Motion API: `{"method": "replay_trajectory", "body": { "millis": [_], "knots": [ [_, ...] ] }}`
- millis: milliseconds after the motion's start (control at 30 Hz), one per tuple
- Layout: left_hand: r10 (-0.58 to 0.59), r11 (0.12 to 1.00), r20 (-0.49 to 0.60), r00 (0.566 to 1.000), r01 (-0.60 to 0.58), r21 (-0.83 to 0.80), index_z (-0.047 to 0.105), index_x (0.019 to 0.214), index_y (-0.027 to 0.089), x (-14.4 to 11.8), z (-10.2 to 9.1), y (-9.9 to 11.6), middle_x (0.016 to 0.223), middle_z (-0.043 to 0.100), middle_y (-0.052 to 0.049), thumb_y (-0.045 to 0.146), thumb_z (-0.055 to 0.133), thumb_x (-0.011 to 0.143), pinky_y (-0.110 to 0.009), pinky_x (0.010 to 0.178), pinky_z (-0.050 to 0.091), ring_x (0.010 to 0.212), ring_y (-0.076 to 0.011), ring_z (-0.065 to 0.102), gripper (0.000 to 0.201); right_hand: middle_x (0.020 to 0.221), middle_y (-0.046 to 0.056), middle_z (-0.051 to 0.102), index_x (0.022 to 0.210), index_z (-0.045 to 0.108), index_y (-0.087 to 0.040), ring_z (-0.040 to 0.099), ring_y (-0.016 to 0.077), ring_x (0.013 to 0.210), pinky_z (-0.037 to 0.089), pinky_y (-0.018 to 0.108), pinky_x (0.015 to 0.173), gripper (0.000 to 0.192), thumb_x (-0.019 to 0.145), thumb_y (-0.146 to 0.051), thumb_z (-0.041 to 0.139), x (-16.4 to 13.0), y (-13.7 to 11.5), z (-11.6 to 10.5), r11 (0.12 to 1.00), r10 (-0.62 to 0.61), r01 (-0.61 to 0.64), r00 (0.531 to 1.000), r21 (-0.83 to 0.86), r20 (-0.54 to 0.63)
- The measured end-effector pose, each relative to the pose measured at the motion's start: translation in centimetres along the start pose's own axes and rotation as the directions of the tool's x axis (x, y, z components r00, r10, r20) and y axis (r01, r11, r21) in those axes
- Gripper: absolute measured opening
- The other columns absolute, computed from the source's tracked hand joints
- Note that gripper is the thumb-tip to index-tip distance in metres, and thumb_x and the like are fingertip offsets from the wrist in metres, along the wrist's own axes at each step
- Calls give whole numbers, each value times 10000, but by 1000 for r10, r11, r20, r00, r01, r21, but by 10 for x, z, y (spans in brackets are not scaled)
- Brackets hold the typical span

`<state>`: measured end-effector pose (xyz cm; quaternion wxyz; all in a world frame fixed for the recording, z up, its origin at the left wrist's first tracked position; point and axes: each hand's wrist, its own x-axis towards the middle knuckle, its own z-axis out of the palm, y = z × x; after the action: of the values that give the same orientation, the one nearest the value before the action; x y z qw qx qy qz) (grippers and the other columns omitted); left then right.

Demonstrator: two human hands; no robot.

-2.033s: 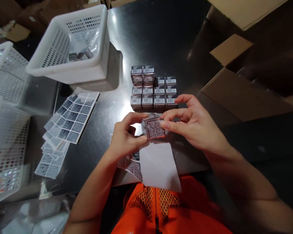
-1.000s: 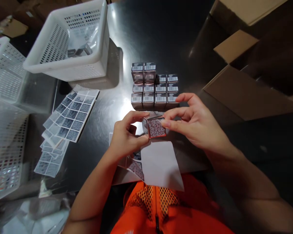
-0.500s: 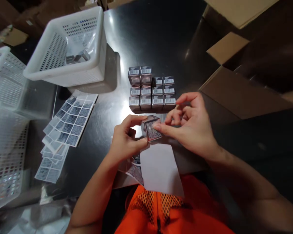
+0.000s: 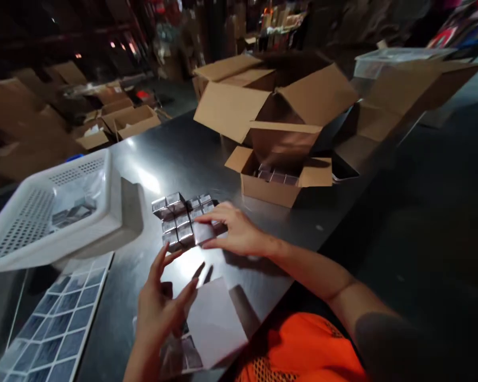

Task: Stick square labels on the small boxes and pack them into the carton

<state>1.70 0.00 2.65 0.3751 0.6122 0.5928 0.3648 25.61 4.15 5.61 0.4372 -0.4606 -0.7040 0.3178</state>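
Note:
My right hand (image 4: 237, 233) grips a small silvery box (image 4: 202, 232) and holds it against the near right side of a block of small barcoded boxes (image 4: 174, 215) on the dark table (image 4: 183, 154). Two boxes at the block's far left stand higher than the others. My left hand (image 4: 159, 305) hovers open, fingers spread, holding nothing, just above a white backing sheet (image 4: 217, 318) at the table's near edge. A few printed stickers (image 4: 181, 355) show under that sheet.
A sheet of square code stickers (image 4: 51, 329) lies at the near left. A white perforated basket (image 4: 51, 212) with a few boxes stands at the left. A small open carton (image 4: 279, 183) of boxes and larger open cartons (image 4: 271, 101) stand behind.
My right hand has carried the small box out of my left hand's grip to the block of boxes. My left hand has opened. The view has tilted up toward the room.

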Motion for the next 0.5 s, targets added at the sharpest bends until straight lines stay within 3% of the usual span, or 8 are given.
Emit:
{"method": "replay_trajectory", "body": {
  "millis": [67, 133, 200, 267, 367, 500],
  "knots": [
    [16, 997, -74, 997, -10, 70, 459, 1539, 305, 4, -7, 0, 1395, 668, -112, 527, 783, 746, -251, 393, 358, 402, -49, 421, 885, 1292, 29, 703, 1227, 703, -316, 602, 299, 1242, 482, 513, 1149, 398, 850, -373, 818, 4, -2, -37, 977, -92, 48, 973, -207, -210],
    [36, 989, -132, 991, -16, 149, 539, 1454, 275, 6, -14, -1, 1317, 709, -100, 566, 722, 799, -279, 441, 423, 402, -71, 477, 740, 1328, 86, 657, 1301, 671, -261, 585, 308, 1251, 470, 502, 1149, 415, 893, -287, 738, 12, 3, -80, 938, -123, 2, 936, -346, -329],
    [68, 976, -133, 989, -38, 216, 618, 1332, 269, 7, -16, -4, 1246, 739, -67, 585, 672, 834, -312, 501, 461, 409, -91, 500, 593, 1291, 125, 645, 1267, 679, -193, 599, 306, 1215, 489, 463, 1111, 461, 813, -141, 735, 25, 16, -121, 901, -110, -58, 928, -431, -355],
    [107, 965, -104, 989, -78, 252, 668, 1217, 265, 7, -14, -9, 1177, 761, -40, 588, 647, 849, -329, 541, 464, 421, -104, 493, 491, 1298, 131, 641, 1232, 673, -168, 611, 285, 1198, 493, 417, 1093, 467, 774, -118, 755, 37, 34, -150, 853, 26, -175, 955, -491, -294],
    [148, 959, -77, 986, -124, 254, 701, 1124, 256, 7, -7, -14, 1115, 775, -33, 573, 635, 857, -344, 581, 476, 434, -118, 479, 420, 1154, 147, 706, 1234, 629, -107, 675, 252, 1031, 558, 361, 939, 531, 745, -174, 827, 47, 61, -167, 829, 183, -289, 949, -479, -256],
    [166, 957, -62, 984, -146, 251, 726, 1102, 244, 7, -1, -15, 1067, 786, -37, 563, 644, 856, -368, 692, 497, 508, -150, 529, 412, 1038, 127, 751, 1215, 618, -80, 692, 196, 885, 553, 290, 794, 523, 754, -201, 835, 48, 78, -164, 837, 274, -340, 939, -428, -210]
  ]
}}
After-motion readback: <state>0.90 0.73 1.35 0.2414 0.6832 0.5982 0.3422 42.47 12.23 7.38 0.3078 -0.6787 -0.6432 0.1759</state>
